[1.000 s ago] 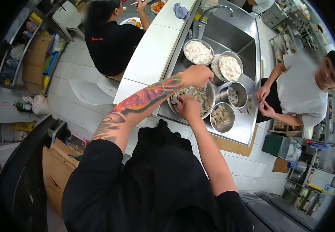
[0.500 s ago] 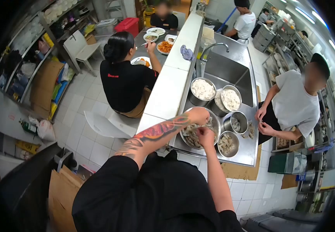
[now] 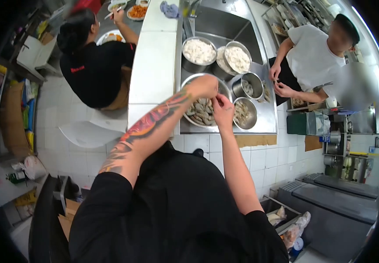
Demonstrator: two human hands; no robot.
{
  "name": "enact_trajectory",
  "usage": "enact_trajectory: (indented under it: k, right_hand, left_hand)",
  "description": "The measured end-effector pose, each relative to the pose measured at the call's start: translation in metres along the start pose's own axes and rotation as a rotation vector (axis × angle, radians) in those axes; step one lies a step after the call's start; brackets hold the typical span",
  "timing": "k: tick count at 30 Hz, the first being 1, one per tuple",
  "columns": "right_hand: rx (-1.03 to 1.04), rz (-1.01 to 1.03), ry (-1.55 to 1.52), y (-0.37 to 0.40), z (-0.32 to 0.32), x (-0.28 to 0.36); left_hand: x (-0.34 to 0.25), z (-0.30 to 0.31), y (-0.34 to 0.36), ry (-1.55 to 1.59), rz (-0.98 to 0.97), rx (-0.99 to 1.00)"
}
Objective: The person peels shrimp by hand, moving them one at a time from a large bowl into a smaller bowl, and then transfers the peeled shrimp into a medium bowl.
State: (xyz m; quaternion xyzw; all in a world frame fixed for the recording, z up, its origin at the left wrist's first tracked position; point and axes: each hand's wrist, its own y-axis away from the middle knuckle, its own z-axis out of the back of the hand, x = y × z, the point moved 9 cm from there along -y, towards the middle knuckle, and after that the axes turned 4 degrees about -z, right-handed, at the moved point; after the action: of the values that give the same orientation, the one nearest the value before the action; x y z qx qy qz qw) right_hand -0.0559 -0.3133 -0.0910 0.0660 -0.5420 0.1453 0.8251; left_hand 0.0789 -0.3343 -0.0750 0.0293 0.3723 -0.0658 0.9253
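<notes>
Shrimp [image 3: 201,113] lie heaped in bowl [image 3: 224,89], likely for easy reach. Left hand [image 3: 205,86] and right hand [image 3: 223,111] nearly meet above, probably to catch drips; fingers curled, can't tell if gripping anything.

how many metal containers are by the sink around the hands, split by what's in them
Large metal bowl of grey shrimp: 1
Metal pots of white pieces, one partly hidden under another: 3
Smaller metal containers of what looks like shrimp or shells: 2
Total: 6
</notes>
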Motion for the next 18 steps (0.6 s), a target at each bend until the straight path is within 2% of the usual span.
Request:
enact_trajectory:
  k: [2, 4, 5, 6, 7, 9, 10, 12, 13, 15, 16, 18]
  right_hand:
    - [0.166, -0.1, -0.14, -0.003, -0.005, -0.006]
    - [0.136, 0.039, 0.0, -0.011, 0.008, 0.003]
    - [0.02, 0.174, 0.06, -0.015, 0.017, 0.005]
    - [0.023, 0.161, 0.155, -0.014, 0.025, 0.027]
    - [-0.008, 0.291, 0.194, -0.019, 0.027, 0.022]
    - [0.071, 0.499, 0.229, -0.022, 0.02, 0.024]
    - [0.061, 0.475, 0.23, -0.023, 0.022, 0.019]
    - [0.335, 0.091, -0.02, -0.031, 0.0, -0.017]
    - [0.333, 0.086, -0.023, -0.033, -0.001, -0.022]
    - [0.399, -0.013, -0.313, -0.033, -0.011, -0.027]
    - [0.402, -0.01, -0.316, -0.029, -0.012, -0.025]
    - [0.342, -0.112, -0.205, -0.031, -0.005, -0.03]
  left_hand:
    - [0.001, 0.007, 0.005, -0.006, -0.001, 0.003]
    - [-0.004, 0.013, 0.008, 0.008, -0.04, -0.043]
    - [-0.009, 0.016, 0.011, -0.017, -0.078, -0.034]
    - [-0.007, 0.01, 0.01, 0.035, -0.048, 0.045]
    - [-0.009, 0.01, 0.009, 0.006, -0.154, -0.02]
    - [-0.018, 0.009, 0.011, 0.025, -0.192, 0.022]
    - [-0.021, 0.01, 0.013, 0.09, -0.182, 0.012]
    - [-0.025, 0.011, 0.015, 0.104, -0.12, 0.041]
    - [-0.018, 0.005, 0.014, 0.104, -0.118, 0.047]
    - [-0.027, 0.016, 0.015, 0.021, -0.308, -0.094]
    - [-0.03, 0.017, 0.019, 0.017, -0.306, -0.096]
    - [-0.028, 0.021, 0.022, 0.089, -0.129, -0.076]
